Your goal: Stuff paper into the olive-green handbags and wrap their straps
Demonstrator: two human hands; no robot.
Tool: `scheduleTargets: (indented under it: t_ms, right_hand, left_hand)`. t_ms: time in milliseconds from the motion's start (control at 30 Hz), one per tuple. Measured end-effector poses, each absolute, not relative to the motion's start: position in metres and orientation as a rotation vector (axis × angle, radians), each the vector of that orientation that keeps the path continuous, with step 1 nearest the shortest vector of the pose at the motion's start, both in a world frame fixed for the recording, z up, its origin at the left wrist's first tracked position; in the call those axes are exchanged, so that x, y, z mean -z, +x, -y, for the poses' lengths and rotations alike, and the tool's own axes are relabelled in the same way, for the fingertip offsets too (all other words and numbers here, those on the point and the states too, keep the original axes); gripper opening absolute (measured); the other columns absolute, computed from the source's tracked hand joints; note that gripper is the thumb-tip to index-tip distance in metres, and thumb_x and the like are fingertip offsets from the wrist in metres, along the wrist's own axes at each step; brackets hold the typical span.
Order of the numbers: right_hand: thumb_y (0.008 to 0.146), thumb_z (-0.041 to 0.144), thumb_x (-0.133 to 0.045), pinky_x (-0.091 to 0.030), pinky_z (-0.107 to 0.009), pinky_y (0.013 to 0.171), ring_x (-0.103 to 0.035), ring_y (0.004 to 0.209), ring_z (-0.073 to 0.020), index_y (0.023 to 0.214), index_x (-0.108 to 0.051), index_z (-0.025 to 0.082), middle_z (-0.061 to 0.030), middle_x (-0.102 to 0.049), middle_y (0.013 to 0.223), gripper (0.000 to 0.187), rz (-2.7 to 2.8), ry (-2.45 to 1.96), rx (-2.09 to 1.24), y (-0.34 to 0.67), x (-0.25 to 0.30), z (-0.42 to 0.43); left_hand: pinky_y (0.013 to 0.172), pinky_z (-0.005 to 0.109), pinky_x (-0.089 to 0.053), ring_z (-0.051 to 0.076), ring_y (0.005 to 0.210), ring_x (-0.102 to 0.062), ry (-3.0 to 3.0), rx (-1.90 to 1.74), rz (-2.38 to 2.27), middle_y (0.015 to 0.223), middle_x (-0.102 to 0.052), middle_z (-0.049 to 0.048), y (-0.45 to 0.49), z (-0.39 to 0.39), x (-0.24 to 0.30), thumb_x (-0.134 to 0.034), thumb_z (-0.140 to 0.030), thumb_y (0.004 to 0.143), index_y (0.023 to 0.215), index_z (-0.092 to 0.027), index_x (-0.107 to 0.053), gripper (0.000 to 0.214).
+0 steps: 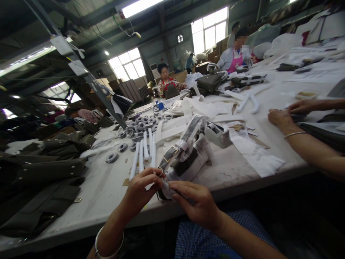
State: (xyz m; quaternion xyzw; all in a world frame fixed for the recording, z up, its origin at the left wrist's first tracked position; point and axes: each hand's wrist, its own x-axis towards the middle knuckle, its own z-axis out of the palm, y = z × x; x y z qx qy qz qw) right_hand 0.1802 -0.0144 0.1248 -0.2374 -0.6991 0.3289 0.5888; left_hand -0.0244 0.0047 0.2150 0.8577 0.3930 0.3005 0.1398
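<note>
Bright paned windows (128, 64), glowing ceiling tube (141, 6), dim wall (151, 46), metal post (109, 107), pale table (94, 198)

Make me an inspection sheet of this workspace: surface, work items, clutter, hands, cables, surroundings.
Surface: pale tabletop, dark marks near the front edge.
Work items: pale strip; partly wrapped dark item behind it, with gold-coloured buckle.
Clutter: grey coils, white tubes, dark pieces piled at left.
Hands: left hand and right hand both pinch the strip.
Cables: cord hanging near a ceiling light.
Surroundings: co-worker's hands at right; bright windows.
</note>
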Motion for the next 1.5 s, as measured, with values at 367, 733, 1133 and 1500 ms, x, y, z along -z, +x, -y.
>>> scheduleTargets:
  t_ms: [367,733,1133,1500]
  right_hand:
    - [0.083,0.044,-0.072,-0.058,-0.027,0.074,-0.071,0.081,-0.0194,0.094,-0.076,0.019,-0.0048,-0.077,0.09,0.029,0.947,-0.749,-1.507,0.169,-0.133,0.012]
    - [0.079,0.047,-0.076,-0.056,-0.025,0.066,-0.069,0.091,-0.0204,0.114,-0.068,0.019,-0.0073,-0.073,0.106,0.046,0.638,-0.675,-1.72,0.164,-0.123,0.007]
    - [0.079,0.051,-0.074,-0.05,-0.027,0.073,-0.065,0.08,-0.018,0.092,-0.076,0.016,-0.0058,-0.074,0.089,0.037,0.858,-0.82,-1.556,0.174,-0.125,0.003]
    - [0.074,0.05,-0.079,-0.058,-0.032,0.075,-0.071,0.083,-0.0225,0.085,-0.076,0.014,-0.0076,-0.074,0.085,0.038,0.696,-0.706,-1.745,0.173,-0.131,0.007]
  left_hand:
    - [0.084,0.026,-0.055,0.013,0.081,-0.067,2.652,-1.031,-1.198,0.109,-0.067,0.0055,-0.027,-0.006,-0.191,-0.075,-0.021,0.081,0.119,-0.024,-0.062,0.04]
    - [0.086,0.029,-0.056,0.018,0.095,-0.066,2.781,-0.872,-1.197,0.114,-0.066,0.0074,-0.029,-0.006,-0.189,-0.076,-0.036,0.078,0.129,-0.024,-0.055,0.056]
    - [0.09,0.034,-0.056,0.021,0.1,-0.067,2.834,-0.855,-1.207,0.117,-0.066,0.0088,-0.03,-0.002,-0.192,-0.073,-0.041,0.08,0.132,-0.025,-0.055,0.057]
    - [0.093,0.036,-0.054,0.024,0.109,-0.064,2.945,-0.797,-1.226,0.122,-0.067,0.009,-0.027,-0.003,-0.19,-0.07,-0.042,0.083,0.135,-0.026,-0.053,0.057]
